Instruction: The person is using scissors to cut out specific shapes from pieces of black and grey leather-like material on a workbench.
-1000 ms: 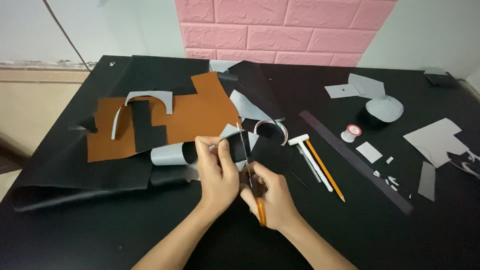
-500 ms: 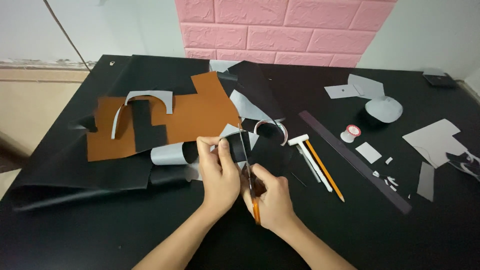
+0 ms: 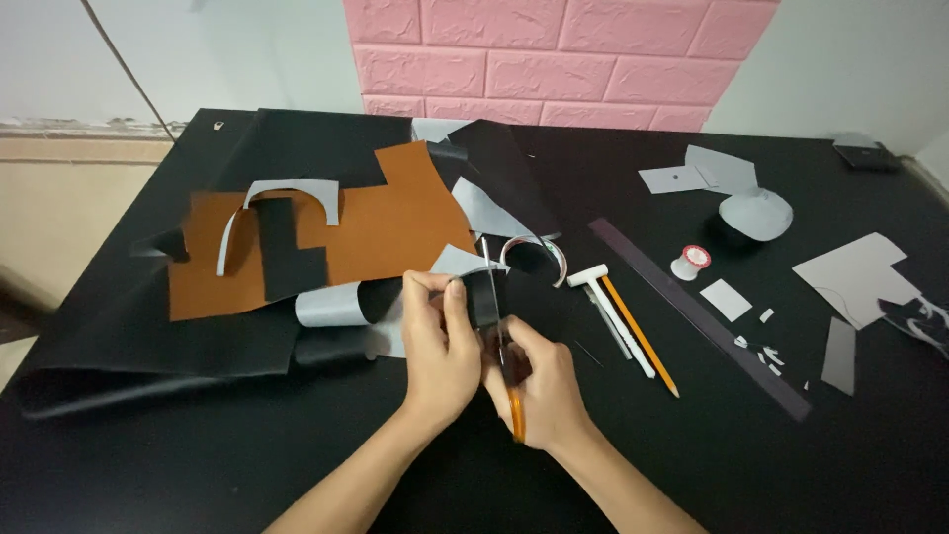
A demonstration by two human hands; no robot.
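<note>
While left hand [image 3: 440, 341] pinches small black piece [image 3: 483, 297], right hand [image 3: 539, 381] grips orange-handled scissors [image 3: 502, 361], blades through it, above black table [image 3: 692, 445].

black table [image 3: 692, 465] carrying scraps | brown sheet [image 3: 386, 232], pencil [image 3: 641, 334], dark ruler [image 3: 697, 316], thread spool [image 3: 689, 262] lying on it

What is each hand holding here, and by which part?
Left hand pinches a small black piece by its left edge; right hand grips orange-handled scissors by the handles.

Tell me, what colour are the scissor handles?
Orange: the scissors' handle shows under the right hand in the head view.
</note>
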